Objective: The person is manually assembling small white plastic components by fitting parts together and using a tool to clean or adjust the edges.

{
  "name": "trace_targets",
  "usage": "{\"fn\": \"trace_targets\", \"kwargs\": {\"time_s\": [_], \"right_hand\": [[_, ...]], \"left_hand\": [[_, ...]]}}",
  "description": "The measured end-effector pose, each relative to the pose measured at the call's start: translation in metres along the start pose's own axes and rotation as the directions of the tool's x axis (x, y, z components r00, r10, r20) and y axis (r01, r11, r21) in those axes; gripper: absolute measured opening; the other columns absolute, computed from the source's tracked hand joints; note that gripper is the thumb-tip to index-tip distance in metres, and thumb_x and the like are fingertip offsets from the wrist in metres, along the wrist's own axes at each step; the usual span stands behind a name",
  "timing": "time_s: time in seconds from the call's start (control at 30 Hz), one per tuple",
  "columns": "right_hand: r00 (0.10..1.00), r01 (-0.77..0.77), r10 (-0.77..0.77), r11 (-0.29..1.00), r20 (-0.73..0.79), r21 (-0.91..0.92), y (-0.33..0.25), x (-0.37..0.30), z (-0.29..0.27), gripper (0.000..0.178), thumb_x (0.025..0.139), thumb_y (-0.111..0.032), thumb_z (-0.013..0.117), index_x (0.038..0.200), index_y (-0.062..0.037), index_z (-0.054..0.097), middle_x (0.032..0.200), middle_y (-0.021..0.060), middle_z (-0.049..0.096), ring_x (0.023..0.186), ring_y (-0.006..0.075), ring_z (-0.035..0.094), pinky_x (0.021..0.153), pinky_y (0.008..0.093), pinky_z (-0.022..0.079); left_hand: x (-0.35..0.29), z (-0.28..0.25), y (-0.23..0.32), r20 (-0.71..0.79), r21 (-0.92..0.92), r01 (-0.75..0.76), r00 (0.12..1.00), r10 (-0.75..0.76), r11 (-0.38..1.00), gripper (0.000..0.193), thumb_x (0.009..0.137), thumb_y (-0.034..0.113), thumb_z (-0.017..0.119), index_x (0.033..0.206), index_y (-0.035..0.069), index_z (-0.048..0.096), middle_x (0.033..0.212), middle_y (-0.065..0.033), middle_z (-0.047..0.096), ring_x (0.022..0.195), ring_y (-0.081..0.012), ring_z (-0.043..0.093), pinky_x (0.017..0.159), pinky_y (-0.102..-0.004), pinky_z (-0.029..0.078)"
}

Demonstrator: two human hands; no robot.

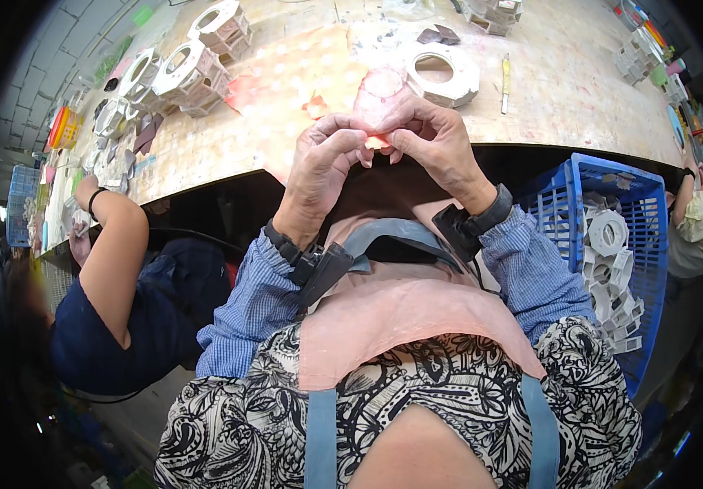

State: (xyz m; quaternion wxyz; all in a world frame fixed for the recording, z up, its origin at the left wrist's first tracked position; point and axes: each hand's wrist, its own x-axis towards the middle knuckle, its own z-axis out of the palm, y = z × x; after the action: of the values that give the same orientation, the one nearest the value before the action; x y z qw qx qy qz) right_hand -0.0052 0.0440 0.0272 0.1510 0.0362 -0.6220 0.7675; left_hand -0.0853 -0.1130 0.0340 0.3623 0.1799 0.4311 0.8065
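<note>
Just over the table's front edge, my left hand [321, 167] and my right hand [439, 145] meet, thumbs and fingertips pinched together. Between them is a small orange piece [378, 142], thin like paper or cloth, mostly covered by the fingers. Directly behind my fingertips lies a pinkish, see-through-looking sheet with a round outline [381, 84]. A white octagonal frame with a round hole [463, 77] rests on the table, beyond my right hand. Another torn orange scrap [316, 107] lies by my left hand.
Several white frames [192, 77] stand at the table's far left. Dark flat pieces [439, 35] and a slim yellow tool [506, 84] lie beyond my right hand. A blue crate [652, 244] of white parts stands at my right. Other people work at left [115, 261] and right [698, 224].
</note>
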Motion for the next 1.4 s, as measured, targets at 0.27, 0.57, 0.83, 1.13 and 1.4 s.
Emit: {"fn": "trace_targets", "kwargs": {"time_s": [0.27, 0.57, 0.83, 1.13, 1.4], "right_hand": [[0.998, -0.061, 0.061, 0.997, -0.017, -0.051, 0.002, 0.001, -0.004, 0.012, 0.083, -0.001, 0.056, 0.094, 0.0035, 0.058, 0.082, 0.0067, 0.061, 0.071, 0.0087, 0.059, 0.061, 0.0218, 0.051], [0.966, 0.217, -0.257, 0.879, -0.039, -0.424, 0.002, 0.002, 0.002, 0.010, 0.078, 0.003, 0.060, 0.088, -0.0001, 0.061, 0.081, 0.0052, 0.062, 0.071, 0.0114, 0.060, 0.062, 0.0226, 0.049], [0.911, 0.389, -0.400, 0.749, 0.102, -0.537, 0.006, 0.002, -0.003, 0.013, 0.074, 0.003, 0.062, 0.085, -0.0035, 0.062, 0.079, 0.0057, 0.060, 0.071, 0.0165, 0.060, 0.062, 0.0248, 0.047], [0.992, -0.108, 0.113, 0.990, 0.051, -0.089, -0.002, 0.001, -0.008, 0.015, 0.084, -0.010, 0.061, 0.088, 0.0041, 0.061, 0.079, 0.0047, 0.062, 0.070, 0.0087, 0.058, 0.064, 0.0219, 0.049], [0.976, 0.198, -0.212, 0.774, 0.049, -0.602, 0.003, 0.000, 0.000, 0.007, 0.081, -0.006, 0.061, 0.083, 0.0003, 0.058, 0.072, 0.0098, 0.059, 0.067, 0.0195, 0.058, 0.060, 0.0279, 0.046]], "left_hand": [[0.004, 0.004, -0.007, 0.032, 0.471, -0.148, 0.988, 0.151, 0.869, 0.009, 0.081, 0.005, 0.060, 0.088, 0.000, 0.060, 0.079, -0.0073, 0.063, 0.067, -0.0077, 0.056, 0.060, -0.0198, 0.046], [0.006, 0.005, -0.011, -0.027, 0.442, -0.082, 0.994, 0.105, 0.893, 0.010, 0.084, 0.004, 0.055, 0.093, 0.000, 0.054, 0.069, -0.0066, 0.061, 0.056, -0.0079, 0.055, 0.050, -0.0191, 0.046], [0.000, 0.005, -0.001, -0.023, 0.153, -0.023, 0.999, 0.027, 0.988, 0.007, 0.082, 0.002, 0.051, 0.087, -0.001, 0.055, 0.073, -0.0098, 0.060, 0.056, -0.0104, 0.054, 0.052, -0.0202, 0.046], [-0.003, 0.005, -0.003, 0.074, 0.502, -0.148, 0.989, 0.128, 0.852, 0.007, 0.081, -0.001, 0.055, 0.088, -0.002, 0.055, 0.074, -0.0083, 0.061, 0.063, -0.0090, 0.058, 0.057, -0.0206, 0.048], [-0.002, 0.012, -0.008, -0.012, 0.632, -0.105, 0.989, 0.145, 0.768, 0.007, 0.081, 0.000, 0.056, 0.088, -0.002, 0.056, 0.075, -0.0100, 0.063, 0.064, -0.0096, 0.060, 0.055, -0.0206, 0.049]]}}
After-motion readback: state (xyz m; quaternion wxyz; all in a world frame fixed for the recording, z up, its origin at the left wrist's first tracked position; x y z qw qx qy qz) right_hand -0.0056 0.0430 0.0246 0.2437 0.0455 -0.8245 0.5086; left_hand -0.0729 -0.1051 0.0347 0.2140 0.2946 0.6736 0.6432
